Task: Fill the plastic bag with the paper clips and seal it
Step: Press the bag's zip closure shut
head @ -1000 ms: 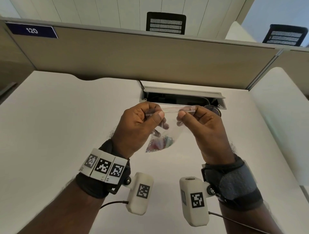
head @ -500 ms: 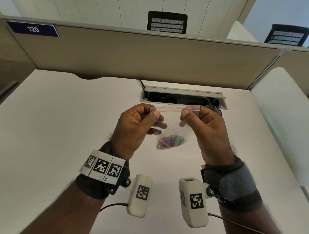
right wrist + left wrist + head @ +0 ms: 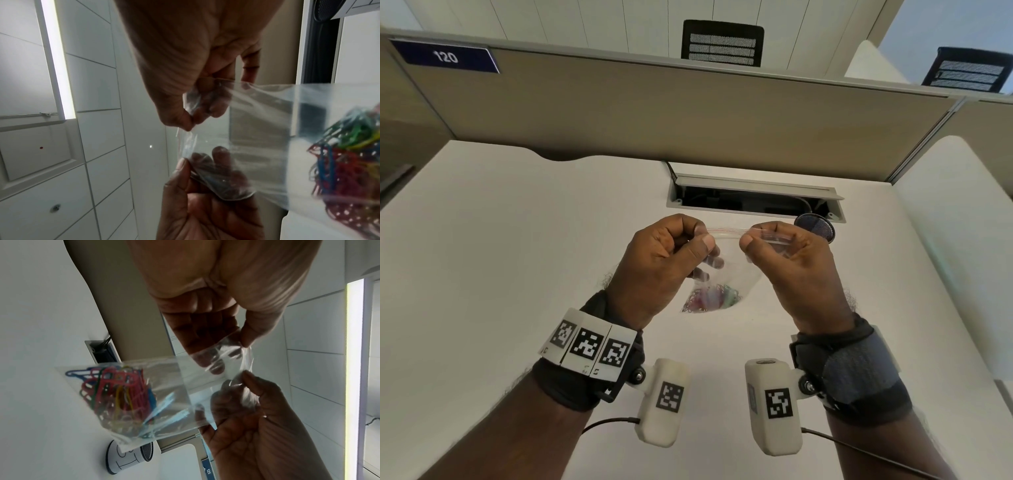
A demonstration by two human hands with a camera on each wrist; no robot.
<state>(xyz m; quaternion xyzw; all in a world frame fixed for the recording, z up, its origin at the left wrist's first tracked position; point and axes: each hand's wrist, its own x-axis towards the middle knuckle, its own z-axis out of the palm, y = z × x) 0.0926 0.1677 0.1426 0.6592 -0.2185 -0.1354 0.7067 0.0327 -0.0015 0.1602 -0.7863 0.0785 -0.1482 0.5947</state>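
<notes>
Our thumbs have closed in along the strip since a moment ago. Left hand and right hand pinch the plastic bag between them; paper clips hang below, sealing seemingly unfinished.

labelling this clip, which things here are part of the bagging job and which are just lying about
Part of the job:
plastic bag
paper clips
left hand
right hand

Just lying about:
mesh pen cup
cable tray
desk number sign
office chairs

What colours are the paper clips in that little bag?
Red, blue, green and yellow paper clips, clearest in the left wrist view.
</notes>
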